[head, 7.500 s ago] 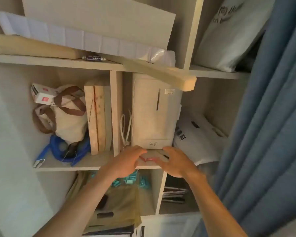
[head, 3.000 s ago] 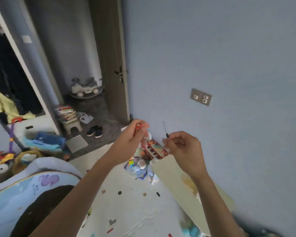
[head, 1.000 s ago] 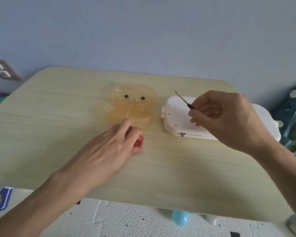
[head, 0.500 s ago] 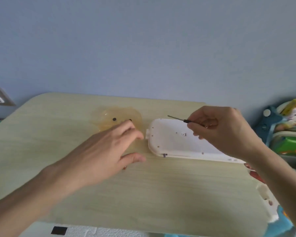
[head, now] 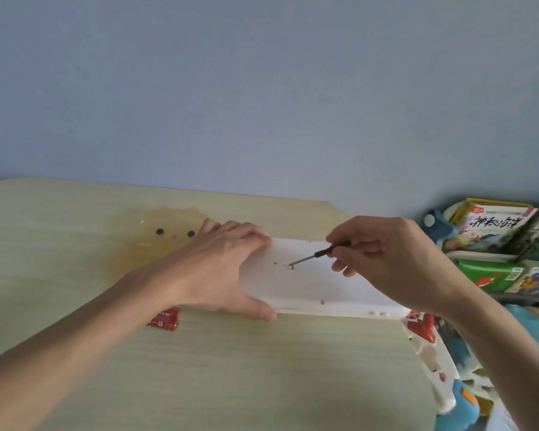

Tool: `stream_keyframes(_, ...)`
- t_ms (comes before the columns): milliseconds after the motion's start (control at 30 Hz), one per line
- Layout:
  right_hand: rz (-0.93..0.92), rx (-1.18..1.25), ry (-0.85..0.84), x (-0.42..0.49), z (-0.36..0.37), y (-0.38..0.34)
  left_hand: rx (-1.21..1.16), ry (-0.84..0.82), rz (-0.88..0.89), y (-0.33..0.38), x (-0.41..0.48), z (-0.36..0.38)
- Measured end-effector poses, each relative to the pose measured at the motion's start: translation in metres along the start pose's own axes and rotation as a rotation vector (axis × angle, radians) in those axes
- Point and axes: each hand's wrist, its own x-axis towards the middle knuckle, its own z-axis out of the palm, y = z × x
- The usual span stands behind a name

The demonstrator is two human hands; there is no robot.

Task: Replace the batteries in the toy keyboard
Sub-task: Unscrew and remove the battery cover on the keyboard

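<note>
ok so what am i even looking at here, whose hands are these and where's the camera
There is no machine here: these are a person's own two bare hands, filmed by a wide camera worn on their head, looking forward and down. That is why the arms come in from the bottom edge.

In front of them is a pale wooden table against a blue wall. A white toy keyboard lies on it face down. The left hand grips its left end. The right hand pinches a small screwdriver, its tip set at a screw on the back.

Also on the table: red batteries partly hidden under the left wrist, and a clear yellowish dish with two black dots. Children's books sit off to the right.
</note>
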Motion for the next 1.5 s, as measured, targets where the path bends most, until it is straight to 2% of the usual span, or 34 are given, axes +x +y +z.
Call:
stream_keyframes(367,-0.077,-0.054,-0.151,-0.022,-0.007,-0.023,-0.036,0.036,0.041,0.011,-0.049,0.004)
stream_keyframes(700,-0.049,-0.073,-0.145,-0.022,0.002,-0.021,-0.024,0.015,0.044,0.009,-0.047,0.004)
stream_keyframes(800,-0.141,-0.126,-0.137,-0.021,0.002,-0.023,-0.031,0.014,0.039,0.007,-0.047,0.005)
stream_keyframes(1000,-0.468,-0.314,-0.159,-0.01,0.017,-0.046,-0.017,-0.016,0.026,0.006,-0.047,0.005)
stream_keyframes(1167,-0.344,-0.299,-0.193,-0.012,0.02,-0.048,-0.014,-0.021,0.029,0.007,-0.046,0.006)
stream_keyframes(1333,-0.275,-0.178,-0.099,-0.008,0.023,-0.045,-0.017,-0.007,0.031,0.007,-0.045,0.006)
stream_keyframes(1433,-0.319,-0.273,0.035,-0.004,0.033,-0.042,-0.012,-0.003,0.034,0.006,-0.045,0.007)
stream_keyframes(1500,-0.294,-0.288,0.045,-0.002,0.037,-0.042,-0.012,-0.004,0.035,0.006,-0.044,0.007)
